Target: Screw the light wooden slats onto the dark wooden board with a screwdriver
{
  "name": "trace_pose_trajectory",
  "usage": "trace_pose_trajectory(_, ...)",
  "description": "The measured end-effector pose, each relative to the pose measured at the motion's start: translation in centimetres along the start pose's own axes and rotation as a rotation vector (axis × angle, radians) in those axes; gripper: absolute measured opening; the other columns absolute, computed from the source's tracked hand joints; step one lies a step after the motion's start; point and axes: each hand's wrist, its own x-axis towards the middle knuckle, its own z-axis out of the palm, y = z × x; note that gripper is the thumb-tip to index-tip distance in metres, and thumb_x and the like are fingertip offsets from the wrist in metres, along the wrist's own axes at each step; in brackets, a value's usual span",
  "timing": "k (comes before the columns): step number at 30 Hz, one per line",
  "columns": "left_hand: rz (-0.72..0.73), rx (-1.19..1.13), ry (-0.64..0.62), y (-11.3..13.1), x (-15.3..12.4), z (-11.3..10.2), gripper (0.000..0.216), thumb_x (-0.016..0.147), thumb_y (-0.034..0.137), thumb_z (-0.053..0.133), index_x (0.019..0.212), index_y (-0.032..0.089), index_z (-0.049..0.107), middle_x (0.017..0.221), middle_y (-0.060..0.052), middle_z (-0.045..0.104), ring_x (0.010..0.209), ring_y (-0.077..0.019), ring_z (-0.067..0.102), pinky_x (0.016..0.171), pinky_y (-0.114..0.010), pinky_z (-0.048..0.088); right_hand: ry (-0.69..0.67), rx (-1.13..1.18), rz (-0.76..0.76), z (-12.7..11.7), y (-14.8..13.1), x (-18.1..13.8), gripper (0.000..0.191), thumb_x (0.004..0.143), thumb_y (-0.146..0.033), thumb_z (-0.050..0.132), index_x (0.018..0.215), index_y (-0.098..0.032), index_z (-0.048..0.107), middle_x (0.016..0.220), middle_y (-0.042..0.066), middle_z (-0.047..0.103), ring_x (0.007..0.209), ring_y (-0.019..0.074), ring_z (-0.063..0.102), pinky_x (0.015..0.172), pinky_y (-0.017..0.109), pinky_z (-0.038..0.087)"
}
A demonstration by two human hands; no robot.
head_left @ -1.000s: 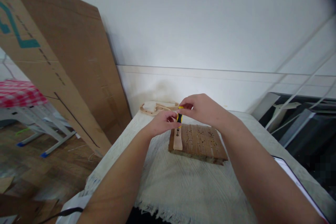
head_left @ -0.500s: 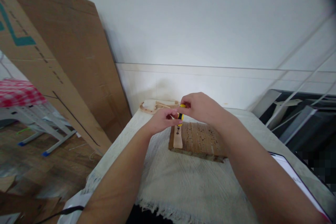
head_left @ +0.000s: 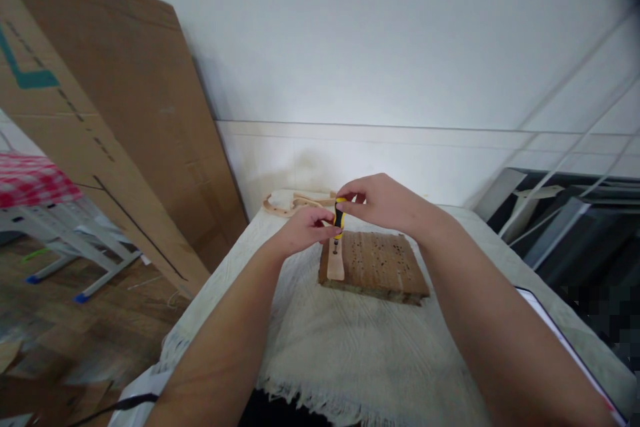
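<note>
A small yellow and black screwdriver (head_left: 339,219) stands upright, its tip on a pale wooden strip (head_left: 335,265) that lies along the left edge of a brown wooden block (head_left: 380,263) full of small holes. My right hand (head_left: 383,203) pinches the top of the screwdriver handle. My left hand (head_left: 305,230) grips the handle lower down with thumb and fingers closed. Both hands meet above the block's left end.
The block rests on a cream fringed cloth (head_left: 350,347) over a table. Curved wooden pieces (head_left: 295,202) lie at the table's far end by the wall. A big cardboard sheet (head_left: 115,113) leans at the left. A white-edged flat panel (head_left: 560,333) lies at the right.
The view shifted slightly; both hands stay on the screwdriver, with small finger shifts around its handle. The block and strip have not moved.
</note>
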Motion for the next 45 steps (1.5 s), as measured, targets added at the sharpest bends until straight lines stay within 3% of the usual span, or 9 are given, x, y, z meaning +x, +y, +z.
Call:
trace_pose_trajectory(4, -0.013, 0.039, 0.123, 0.22, 0.01, 0.17, 0.027, 0.069, 0.036, 0.073, 0.082, 0.014, 0.066, 0.075, 0.001, 0.059, 0.060, -0.0075, 0.045, 0.056, -0.021, 0.036, 0.047, -0.089, 0.079, -0.02, 0.10, -0.04, 0.032, 0.083, -0.044, 0.056, 0.080, -0.016, 0.071, 0.074, 0.007, 0.070, 0.065, 0.0167, 0.059, 0.058, 0.027, 0.038)
trace_pose_trajectory(6, -0.018, 0.042, 0.155, 0.14, 0.07, 0.22, 0.026, 0.068, 0.035, 0.073, 0.079, 0.013, 0.065, 0.073, 0.001, 0.058, 0.059, -0.0073, 0.044, 0.055, -0.021, 0.035, 0.066, -0.083, 0.061, 0.06, 0.17, -0.07, 0.028, 0.082, -0.041, 0.058, 0.087, -0.016, 0.071, 0.079, 0.007, 0.071, 0.067, 0.0170, 0.060, 0.059, 0.027, 0.039)
trace_pose_trajectory(10, 0.008, 0.015, 0.086, -0.20, 0.15, 0.18, 0.021, 0.076, 0.032, 0.065, 0.085, 0.013, 0.068, 0.072, 0.000, 0.059, 0.058, -0.0076, 0.044, 0.055, -0.021, 0.035, -0.003, 0.083, -0.044, 0.15, 0.32, -0.15, 0.022, 0.082, -0.026, 0.057, 0.099, -0.021, 0.071, 0.086, 0.003, 0.072, 0.070, 0.0133, 0.061, 0.065, 0.023, 0.042)
trace_pose_trajectory(17, 0.046, 0.042, 0.085, -0.29, 0.29, 0.31, 0.023, 0.074, 0.036, 0.069, 0.082, 0.015, 0.064, 0.074, 0.002, 0.057, 0.063, -0.0090, 0.047, 0.059, -0.022, 0.038, 0.037, -0.112, 0.001, 0.33, -0.16, 0.08, 0.030, 0.086, -0.041, 0.054, 0.089, -0.018, 0.073, 0.082, 0.007, 0.071, 0.068, 0.0167, 0.059, 0.062, 0.028, 0.040)
trace_pose_trajectory(22, 0.003, 0.009, 0.080, 0.05, 0.23, 0.36, 0.018, 0.075, 0.030, 0.064, 0.084, 0.014, 0.064, 0.074, 0.001, 0.057, 0.063, -0.0088, 0.047, 0.060, -0.022, 0.039, 0.035, -0.054, -0.040, 0.24, -0.19, 0.05, 0.027, 0.083, -0.026, 0.052, 0.100, -0.019, 0.072, 0.095, 0.006, 0.072, 0.075, 0.0156, 0.062, 0.068, 0.026, 0.042)
trace_pose_trajectory(27, -0.025, 0.084, 0.149, 0.14, 0.20, 0.20, 0.025, 0.071, 0.037, 0.071, 0.078, 0.013, 0.066, 0.069, 0.002, 0.055, 0.061, -0.0088, 0.044, 0.057, -0.022, 0.034, 0.079, -0.129, 0.032, 0.44, -0.30, 0.17, 0.025, 0.083, -0.035, 0.055, 0.089, -0.017, 0.071, 0.087, 0.008, 0.071, 0.074, 0.0181, 0.061, 0.067, 0.028, 0.042)
trace_pose_trajectory(33, -0.025, 0.034, 0.075, -0.13, 0.20, 0.07, 0.026, 0.073, 0.037, 0.069, 0.081, 0.012, 0.069, 0.066, 0.002, 0.055, 0.059, -0.0087, 0.044, 0.055, -0.022, 0.032, 0.013, 0.046, -0.065, 0.14, -0.32, -0.04, 0.023, 0.083, -0.026, 0.055, 0.097, -0.017, 0.071, 0.092, 0.006, 0.072, 0.074, 0.0150, 0.062, 0.067, 0.025, 0.043)
trace_pose_trajectory(37, -0.023, 0.029, 0.109, -0.12, 0.20, 0.14, 0.027, 0.069, 0.038, 0.073, 0.078, 0.012, 0.069, 0.066, 0.002, 0.056, 0.058, -0.0081, 0.043, 0.055, -0.021, 0.032, 0.009, 0.017, -0.001, -0.16, -0.10, -0.14, 0.024, 0.082, -0.033, 0.058, 0.091, -0.015, 0.072, 0.086, 0.008, 0.072, 0.072, 0.0168, 0.061, 0.065, 0.027, 0.043)
trace_pose_trajectory(45, -0.026, -0.043, 0.073, -0.19, 0.16, 0.13, 0.028, 0.071, 0.036, 0.070, 0.084, 0.012, 0.069, 0.071, 0.001, 0.059, 0.060, -0.0085, 0.044, 0.056, -0.022, 0.033, -0.028, 0.033, -0.062, -0.07, 0.14, -0.19, 0.022, 0.083, -0.026, 0.056, 0.093, -0.018, 0.074, 0.091, 0.007, 0.074, 0.073, 0.0157, 0.063, 0.066, 0.025, 0.044)
